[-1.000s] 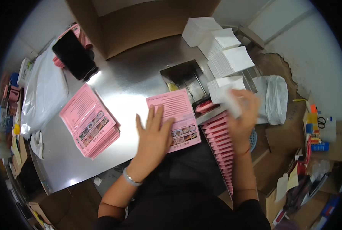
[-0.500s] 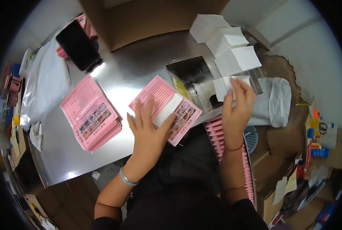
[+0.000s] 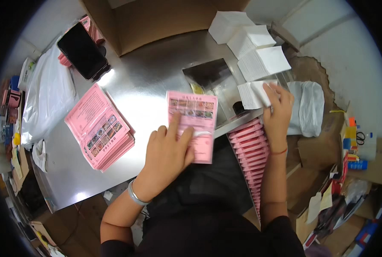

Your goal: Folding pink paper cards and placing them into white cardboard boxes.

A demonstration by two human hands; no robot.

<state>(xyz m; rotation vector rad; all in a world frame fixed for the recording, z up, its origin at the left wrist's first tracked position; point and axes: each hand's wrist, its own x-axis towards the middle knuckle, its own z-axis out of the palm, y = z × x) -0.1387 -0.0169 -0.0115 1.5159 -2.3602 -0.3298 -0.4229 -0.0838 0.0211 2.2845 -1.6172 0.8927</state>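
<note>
The left hand (image 3: 167, 147), fingers partly spread, rested on a pink printed packet (image 3: 203, 121); right of that packet, the right hand (image 3: 279, 107) (whether pinching, I couldn't tell) touched folded white papers (image 3: 251, 95). A stack of pink packets (image 3: 97, 128) lay left of the packet.

Open lane between pink stack (image 3: 99, 128) and pink packet (image 3: 196, 115); cardboard box (image 3: 169, 23) blocks far end.

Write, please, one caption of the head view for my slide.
Left hand on a pink printed packet, right hand at a white paper stack.
</note>
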